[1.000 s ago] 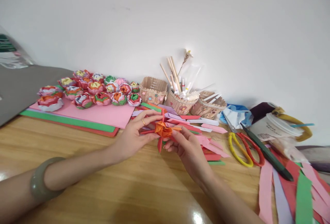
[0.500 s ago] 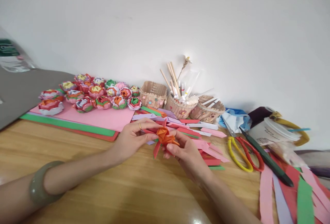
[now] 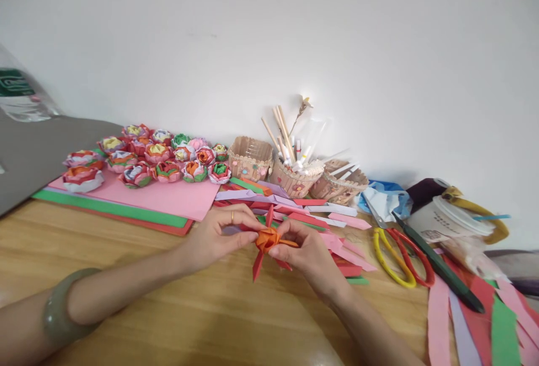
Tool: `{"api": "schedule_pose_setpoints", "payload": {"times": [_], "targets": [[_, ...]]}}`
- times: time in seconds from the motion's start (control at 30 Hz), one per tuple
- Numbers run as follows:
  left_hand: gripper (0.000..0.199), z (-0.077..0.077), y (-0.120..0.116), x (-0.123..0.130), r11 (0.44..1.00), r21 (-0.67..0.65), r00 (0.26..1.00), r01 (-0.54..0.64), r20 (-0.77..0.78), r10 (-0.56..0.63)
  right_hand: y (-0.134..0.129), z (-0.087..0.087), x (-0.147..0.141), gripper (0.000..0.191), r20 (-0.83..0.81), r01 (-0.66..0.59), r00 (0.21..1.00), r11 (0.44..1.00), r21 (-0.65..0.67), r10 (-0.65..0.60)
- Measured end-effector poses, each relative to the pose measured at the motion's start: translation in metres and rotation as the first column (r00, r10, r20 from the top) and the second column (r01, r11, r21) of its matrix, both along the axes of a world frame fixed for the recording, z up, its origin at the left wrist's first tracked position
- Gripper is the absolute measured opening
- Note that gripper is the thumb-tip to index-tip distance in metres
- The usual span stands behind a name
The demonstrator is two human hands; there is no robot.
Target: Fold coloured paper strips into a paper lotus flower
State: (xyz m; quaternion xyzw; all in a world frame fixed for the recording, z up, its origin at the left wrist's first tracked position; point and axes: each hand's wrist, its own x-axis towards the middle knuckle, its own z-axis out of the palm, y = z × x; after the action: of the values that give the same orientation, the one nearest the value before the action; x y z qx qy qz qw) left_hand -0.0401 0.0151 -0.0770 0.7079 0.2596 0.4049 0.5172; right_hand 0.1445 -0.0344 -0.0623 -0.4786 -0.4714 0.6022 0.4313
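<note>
Between my two hands, above the wooden table, is a folded paper flower (image 3: 266,239) with an orange middle and red pointed strips sticking out around it. My left hand (image 3: 223,237) pinches its left side between thumb and fingers. My right hand (image 3: 305,254) pinches the right side, where an orange strip pokes out. Behind the hands lies a heap of folded paper strips (image 3: 311,209) in pink, red, lilac, white and green. Finished paper flowers (image 3: 158,153) stand in rows on pink paper (image 3: 185,192) at the left.
Decorated wooden baskets (image 3: 250,158) line the wall, one holding sticks and pens. To the right lie scissors (image 3: 393,256) with yellow and red handles, a dark green knife-like tool (image 3: 446,276), a white tub (image 3: 446,220) and loose paper strips (image 3: 438,315).
The paper flower has been turned and lowered slightly, so its orange middle and spread red strips now face me more. Both hands still pinch it.
</note>
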Motion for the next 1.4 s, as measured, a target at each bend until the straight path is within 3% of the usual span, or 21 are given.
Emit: {"api": "schedule_pose_setpoints", "payload": {"times": [0.17,0.33,0.43,0.5,0.57,0.63,0.67,0.7,0.77,0.83,0.9,1.03,1.2,1.3,1.4], "targets": [[0.016,0.003,-0.001,0.0,1.0,-0.014,0.999,-0.005,-0.039,0.005,0.004,0.001,0.004,0.029,0.059,-0.031,0.998,0.997,0.071,0.027],[0.02,0.007,-0.004,0.004,0.982,-0.044,0.979,-0.185,-0.098,0.18,0.005,0.0,0.013,0.026,0.127,-0.132,0.985,0.98,0.15,0.113],[0.011,0.01,-0.007,0.004,0.943,0.086,0.939,-0.322,-0.094,0.329,0.004,0.002,0.016,0.032,0.186,-0.215,0.965,0.965,0.149,0.186],[0.003,0.012,-0.007,0.003,0.878,0.245,0.904,-0.411,-0.015,0.428,0.003,0.002,0.018,0.037,0.227,-0.24,0.952,0.96,0.144,0.204],[0.002,0.014,-0.006,0.003,0.857,0.309,0.904,-0.413,0.022,0.427,0.002,0.001,0.018,0.041,0.277,-0.231,0.943,0.96,0.155,0.183],[0.004,0.014,-0.006,0.004,0.938,0.174,0.946,-0.3,-0.072,0.316,0.002,0.0,0.017,0.044,0.306,-0.198,0.942,0.966,0.168,0.14],[0.006,0.013,-0.006,0.005,0.975,0.038,0.964,-0.22,-0.147,0.223,0.002,-0.001,0.017,0.043,0.306,-0.18,0.944,0.969,0.169,0.122],[0.006,0.012,-0.006,0.007,0.981,-0.116,0.97,-0.158,-0.202,0.133,0.002,-0.001,0.016,0.041,0.298,-0.161,0.949,0.972,0.171,0.105],[0.009,0.01,-0.007,0.009,0.96,-0.259,0.975,-0.102,-0.216,0.046,0.002,-0.001,0.014,0.027,0.286,-0.128,0.955,0.977,0.172,0.075],[0.012,0.008,-0.008,0.011,0.964,-0.247,0.978,-0.098,-0.201,0.048,0.001,0.0,0.012,0.016,0.308,-0.092,0.951,0.981,0.17,0.036],[0.014,0.008,-0.009,0.012,0.968,-0.223,0.977,-0.117,-0.201,0.072,0.001,0.002,0.01,0.016,0.354,-0.059,0.935,0.986,0.158,0.0],[0.01,0.012,-0.013,0.014,0.943,-0.299,0.954,-0.145,-0.296,0.053,-0.002,0.0,0.005,0.01,0.437,-0.013,0.897,0.984,0.177,-0.067],[0.01,0.016,-0.015,0.018,0.936,-0.32,0.957,-0.149,-0.284,0.055,-0.005,-0.005,0.0,0.006,0.38,0.008,0.918,0.962,0.274,-0.116],[0.017,0.012,-0.013,0.019,0.918,-0.379,0.973,-0.118,-0.228,0.031,-0.006,-0.006,-0.002,0.005,0.336,0.018,0.938,0.98,0.199,-0.085],[0.012,0.005,-0.009,0.017,0.892,-0.437,0.98,-0.114,-0.197,0.028,-0.007,-0.01,-0.003,0.007,0.286,0.091,0.949,0.984,0.155,-0.133]]}}
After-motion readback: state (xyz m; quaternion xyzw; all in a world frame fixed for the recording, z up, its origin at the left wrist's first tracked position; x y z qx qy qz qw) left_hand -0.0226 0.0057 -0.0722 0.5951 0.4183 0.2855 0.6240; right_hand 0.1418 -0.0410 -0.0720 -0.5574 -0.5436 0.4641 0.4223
